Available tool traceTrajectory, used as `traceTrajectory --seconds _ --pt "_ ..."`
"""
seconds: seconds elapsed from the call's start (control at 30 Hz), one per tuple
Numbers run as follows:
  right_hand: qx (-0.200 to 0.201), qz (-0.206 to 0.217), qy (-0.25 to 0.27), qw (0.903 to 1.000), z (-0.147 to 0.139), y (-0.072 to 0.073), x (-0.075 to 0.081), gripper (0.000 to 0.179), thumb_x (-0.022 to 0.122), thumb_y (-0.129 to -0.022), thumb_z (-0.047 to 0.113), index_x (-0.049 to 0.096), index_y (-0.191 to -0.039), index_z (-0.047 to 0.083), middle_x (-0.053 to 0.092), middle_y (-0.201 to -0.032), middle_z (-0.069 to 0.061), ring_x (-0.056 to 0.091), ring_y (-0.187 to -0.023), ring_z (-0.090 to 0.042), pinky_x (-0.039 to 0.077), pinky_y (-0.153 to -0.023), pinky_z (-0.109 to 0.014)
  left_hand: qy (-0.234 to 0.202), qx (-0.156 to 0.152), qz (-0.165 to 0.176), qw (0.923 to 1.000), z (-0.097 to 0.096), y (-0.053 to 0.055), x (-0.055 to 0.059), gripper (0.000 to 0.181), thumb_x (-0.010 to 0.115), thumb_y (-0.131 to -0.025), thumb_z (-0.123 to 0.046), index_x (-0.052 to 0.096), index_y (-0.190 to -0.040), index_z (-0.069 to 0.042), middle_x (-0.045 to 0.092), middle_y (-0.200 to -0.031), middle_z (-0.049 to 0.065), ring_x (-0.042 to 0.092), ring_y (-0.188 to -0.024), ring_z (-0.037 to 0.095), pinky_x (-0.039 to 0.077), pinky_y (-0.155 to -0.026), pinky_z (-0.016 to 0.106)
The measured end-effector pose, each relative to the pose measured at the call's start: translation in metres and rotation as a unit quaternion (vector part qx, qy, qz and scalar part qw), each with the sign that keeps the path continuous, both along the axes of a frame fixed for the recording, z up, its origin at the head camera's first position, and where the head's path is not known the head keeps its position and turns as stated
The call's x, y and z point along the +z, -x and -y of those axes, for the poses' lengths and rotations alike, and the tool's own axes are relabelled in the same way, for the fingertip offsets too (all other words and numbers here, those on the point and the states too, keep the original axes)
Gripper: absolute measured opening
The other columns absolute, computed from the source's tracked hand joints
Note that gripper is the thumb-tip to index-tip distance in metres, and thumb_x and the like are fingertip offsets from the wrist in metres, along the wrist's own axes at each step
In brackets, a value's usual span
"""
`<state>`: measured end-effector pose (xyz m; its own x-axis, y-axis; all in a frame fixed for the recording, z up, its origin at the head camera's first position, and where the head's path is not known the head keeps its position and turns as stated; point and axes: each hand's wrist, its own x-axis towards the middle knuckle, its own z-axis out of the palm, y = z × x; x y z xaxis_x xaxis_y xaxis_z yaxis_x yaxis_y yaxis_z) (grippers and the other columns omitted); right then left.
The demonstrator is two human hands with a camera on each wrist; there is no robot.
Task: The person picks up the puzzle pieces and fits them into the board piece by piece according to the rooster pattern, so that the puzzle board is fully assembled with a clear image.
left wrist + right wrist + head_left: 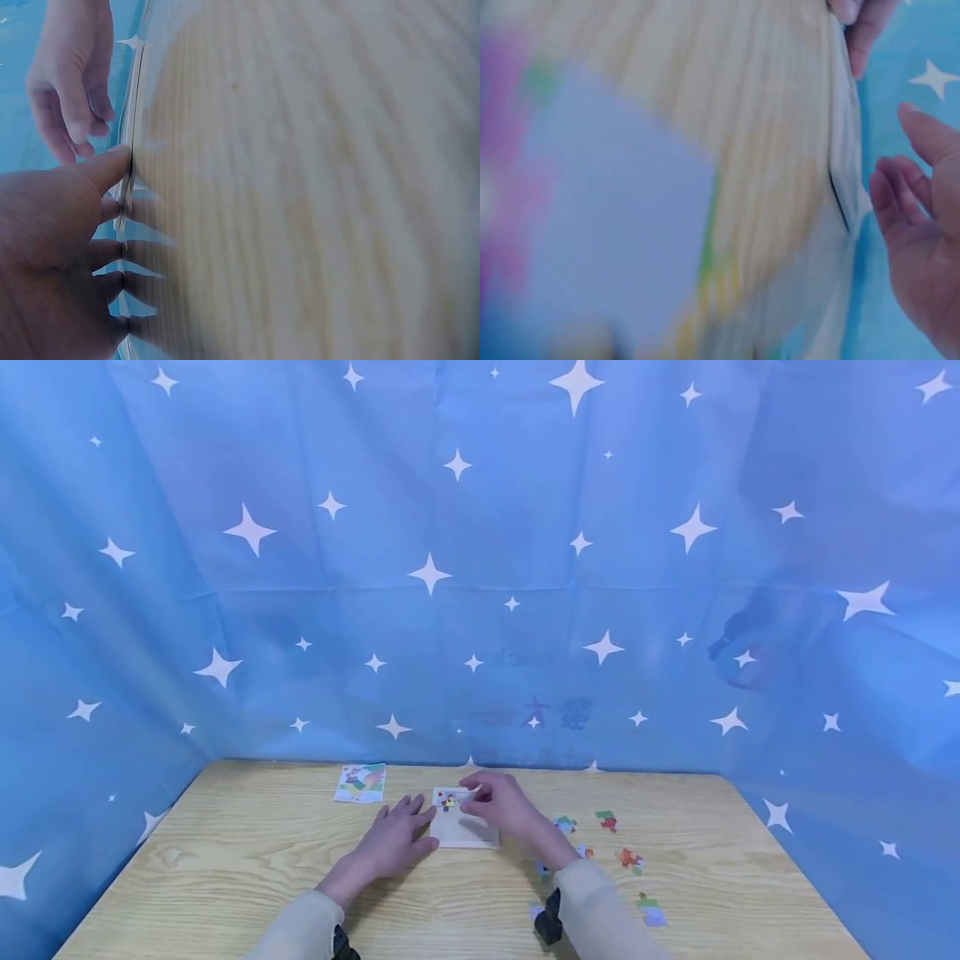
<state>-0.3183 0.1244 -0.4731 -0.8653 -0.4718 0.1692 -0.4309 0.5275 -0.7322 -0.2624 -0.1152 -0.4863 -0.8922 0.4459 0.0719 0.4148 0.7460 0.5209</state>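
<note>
A white puzzle tray (465,835) lies flat on the table, with a small colourful puzzle piece (448,802) in its upper left corner. My left hand (393,843) rests on the table with fingers spread, its thumb and fingertips right at the tray's left edge. Over the right part of the tray hovers my right hand (502,806), thumb and index finger apart. In the right wrist view that hand (930,217) has loosely bent fingers, and nothing shows between them.
Loose puzzle pieces (630,858) are scattered to the right, several partly hidden by my right forearm. One lavender piece (622,202) looms blurred in the right wrist view. A printed picture card (360,783) lies at the back left. Behind the table hangs a blue star-patterned curtain (517,643).
</note>
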Motion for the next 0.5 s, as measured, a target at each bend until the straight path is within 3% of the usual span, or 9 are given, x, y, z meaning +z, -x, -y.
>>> traceTrajectory --seconds 0.23,0.5 --pt "-0.023 0.003 -0.001 0.9997 -0.041 -0.008 0.013 0.04 0.074 -0.096 0.014 0.066 -0.133 0.001 0.066 -0.126 -0.017 0.066 -0.096 -0.019 0.057 -0.082 -0.036 -0.017 0.004 -0.015 0.9997 0.001 0.003 -0.005 0.055 0.065 -0.102 -0.028 0.054 -0.146 0.002 0.038 -0.155 0.031 0.028 -0.146 0.053 0.018 -0.113 0.075" --pt "-0.047 0.0 -0.006 0.9989 -0.103 -0.019 0.008 0.043 0.073 -0.097 0.015 0.063 -0.135 -0.002 0.065 -0.126 -0.019 0.066 -0.099 -0.02 0.057 -0.084 -0.033 -0.014 0.006 0.0 0.9999 -0.001 0.0 -0.006 0.056 0.065 -0.102 -0.028 0.053 -0.147 0.002 0.037 -0.156 0.031 0.026 -0.147 0.052 0.017 -0.114 0.073"
